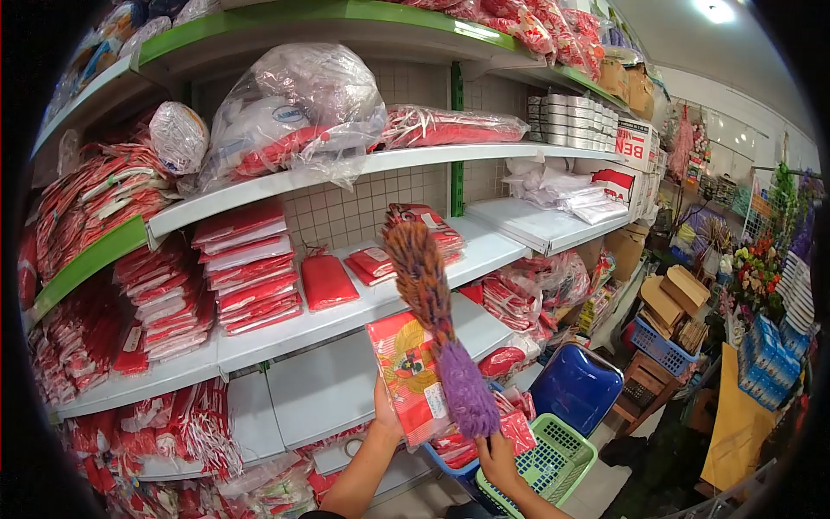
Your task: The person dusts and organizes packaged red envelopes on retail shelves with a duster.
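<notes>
Head view. Looks like dusting under way. Pinches a red packet [405,372] by its lower left edge with the left hand [386,417] grip, at 6 o'clock, before the shelf [328,385]. Wraps the right hand [500,458] grip round the base of a duster [437,320] at 5 o'clock, feathers lying across the packet's right side. Next probably calls for holding the packet steady and sweeping lightly.

One wide head-worn view faces forward and slightly down, close before the shelves [328,389].
</notes>
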`<action>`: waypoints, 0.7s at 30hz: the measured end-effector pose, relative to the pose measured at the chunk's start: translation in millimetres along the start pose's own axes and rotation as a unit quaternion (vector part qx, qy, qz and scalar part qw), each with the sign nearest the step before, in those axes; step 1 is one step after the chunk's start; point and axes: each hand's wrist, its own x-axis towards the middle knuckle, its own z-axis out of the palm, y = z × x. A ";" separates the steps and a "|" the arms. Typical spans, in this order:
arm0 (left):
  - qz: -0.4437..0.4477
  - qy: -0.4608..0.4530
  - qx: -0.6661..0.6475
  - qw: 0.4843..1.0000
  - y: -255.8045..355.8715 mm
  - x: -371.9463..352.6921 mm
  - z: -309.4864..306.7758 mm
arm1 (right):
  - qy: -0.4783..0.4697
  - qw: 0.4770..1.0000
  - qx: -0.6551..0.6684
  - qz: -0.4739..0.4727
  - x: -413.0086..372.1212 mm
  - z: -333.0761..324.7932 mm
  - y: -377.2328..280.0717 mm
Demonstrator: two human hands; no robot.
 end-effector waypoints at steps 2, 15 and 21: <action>-0.017 -0.069 -0.055 0.996 -0.9 4.5 -21.9 | -0.030 0.999 -0.030 -0.029 -5.4 1.3 -4.1; 0.198 -0.030 0.051 0.978 24.3 15.1 -72.1 | -0.122 0.987 -0.031 -0.103 -33.7 -1.5 8.2; 0.073 0.079 0.016 0.994 10.3 10.1 -4.3 | -0.035 0.999 0.016 0.027 -6.9 -10.0 14.4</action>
